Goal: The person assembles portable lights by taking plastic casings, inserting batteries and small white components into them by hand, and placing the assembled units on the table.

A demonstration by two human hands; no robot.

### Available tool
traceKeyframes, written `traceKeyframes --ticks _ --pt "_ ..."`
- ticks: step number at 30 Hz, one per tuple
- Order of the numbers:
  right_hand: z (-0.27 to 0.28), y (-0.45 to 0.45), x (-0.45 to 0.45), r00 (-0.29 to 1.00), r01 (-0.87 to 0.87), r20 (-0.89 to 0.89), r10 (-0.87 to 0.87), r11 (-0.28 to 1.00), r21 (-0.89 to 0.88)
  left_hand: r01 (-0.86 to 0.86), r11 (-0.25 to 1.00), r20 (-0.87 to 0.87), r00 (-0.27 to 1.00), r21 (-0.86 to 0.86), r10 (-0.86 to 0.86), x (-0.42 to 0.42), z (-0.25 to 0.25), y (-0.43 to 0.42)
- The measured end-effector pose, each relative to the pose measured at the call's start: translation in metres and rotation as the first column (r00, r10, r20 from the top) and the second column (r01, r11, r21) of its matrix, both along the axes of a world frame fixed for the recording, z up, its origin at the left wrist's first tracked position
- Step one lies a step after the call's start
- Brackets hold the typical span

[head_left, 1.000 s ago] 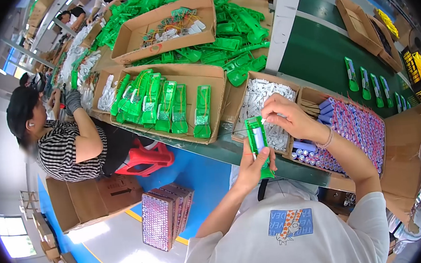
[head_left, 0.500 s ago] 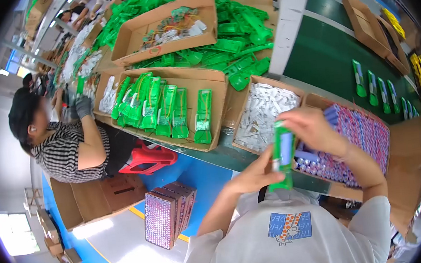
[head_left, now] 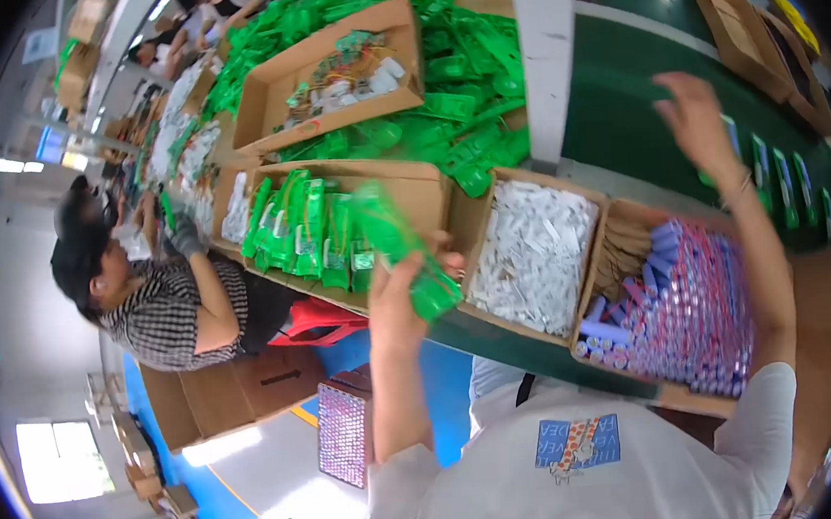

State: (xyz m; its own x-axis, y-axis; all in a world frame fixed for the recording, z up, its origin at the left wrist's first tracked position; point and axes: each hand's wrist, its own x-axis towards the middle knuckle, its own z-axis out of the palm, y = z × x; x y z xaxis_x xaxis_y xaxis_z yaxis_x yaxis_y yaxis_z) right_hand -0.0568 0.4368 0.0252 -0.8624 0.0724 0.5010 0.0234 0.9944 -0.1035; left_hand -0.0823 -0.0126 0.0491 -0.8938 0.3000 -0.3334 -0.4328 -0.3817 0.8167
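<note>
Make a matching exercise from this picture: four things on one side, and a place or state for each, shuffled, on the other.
1. Left hand
2. White pieces
3. Right hand
4. Red chair

A. Open, over the green surface
B. Below the table edge
C. Holding a green case
D. In the box beside the purple cells

Pairs: 1-C, 2-D, 3-A, 4-B

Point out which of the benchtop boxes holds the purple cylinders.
The box nearest the right forearm. Only that one shows purple cylinders; its neighbour holds loose white pieces.
</note>
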Motion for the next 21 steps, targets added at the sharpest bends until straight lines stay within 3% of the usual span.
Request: traceKeyframes --ticks 1,2,4,5,6,7,8,9,10,12,13,16,17,20,21 --pt "0.029 -0.079 0.027 0.979 -0.174 0.043 0.202 0.918 -0.356 0.139 0.979 0.037 0.989 0.148 -0.146 0.014 -0.012 0.013" --pt "0.033 -0.126 0.045 0.874 -0.486 -0.090 0.478 0.857 -0.168 0.276 0.955 -0.069 0.960 0.107 -0.270 0.035 -0.015 0.033" --pt "0.039 -0.180 0.079 0.582 -0.811 0.038 0.812 0.577 0.095 0.381 0.863 0.153 0.881 0.332 -0.448 0.060 -0.040 0.046" --pt "0.024 -0.188 0.090 0.462 -0.879 0.010 0.887 0.457 0.134 0.346 0.888 0.172 0.897 0.303 -0.408 0.067 -0.041 0.053" --pt "0.012 -0.190 0.100 0.481 -0.870 0.017 0.876 0.475 0.135 0.303 0.915 0.190 0.914 0.268 -0.359 0.075 -0.039 0.057" --pt "0.002 -0.187 0.108 0.529 -0.834 -0.112 0.841 0.491 -0.252 0.315 0.909 0.185 0.910 0.274 -0.371 0.082 -0.038 0.059" --pt "0.006 -0.188 0.113 0.603 -0.703 -0.213 0.768 0.387 -0.596 0.287 0.922 0.129 0.936 0.261 -0.328 0.087 -0.037 0.060" --pt "0.010 -0.195 0.125 0.781 -0.231 -0.022 0.624 0.256 -0.939 0.260 0.933 0.075 0.955 0.248 -0.286 0.093 -0.036 0.061" --pt "0.015 -0.198 0.128 0.792 -0.230 -0.021 0.611 0.267 -0.936 0.277 0.927 0.068 0.951 0.254 -0.303 0.099 -0.042 0.063" --pt "0.042 -0.215 0.127 0.882 -0.006 0.021 0.471 0.056 -0.998 0.374 0.919 -0.388 0.834 -0.125 -0.392 0.111 -0.052 0.066" --pt "0.039 -0.217 0.129 0.879 -0.109 0.050 0.473 0.302 -0.947 0.447 0.889 -0.354 0.820 -0.095 -0.450 0.119 -0.046 0.064" --pt "0.023 -0.234 0.144 0.937 -0.247 -0.033 0.348 0.593 -0.767 0.349 0.937 -0.224 0.913 -0.006 -0.342 0.115 -0.071 0.061" --pt "0.014 -0.240 0.147 0.932 -0.353 -0.124 0.341 0.771 -0.530 0.330 0.944 -0.226 0.920 0.002 -0.321 0.116 -0.067 0.059" --pt "0.002 -0.244 0.155 0.892 -0.439 -0.116 0.437 0.774 -0.457 0.379 0.918 -0.301 0.867 -0.117 -0.397 0.118 -0.064 0.053" --pt "0.005 -0.225 0.152 0.859 -0.436 -0.045 0.511 0.681 -0.589 0.399 0.914 -0.199 0.892 -0.081 -0.407 0.119 -0.049 0.051"
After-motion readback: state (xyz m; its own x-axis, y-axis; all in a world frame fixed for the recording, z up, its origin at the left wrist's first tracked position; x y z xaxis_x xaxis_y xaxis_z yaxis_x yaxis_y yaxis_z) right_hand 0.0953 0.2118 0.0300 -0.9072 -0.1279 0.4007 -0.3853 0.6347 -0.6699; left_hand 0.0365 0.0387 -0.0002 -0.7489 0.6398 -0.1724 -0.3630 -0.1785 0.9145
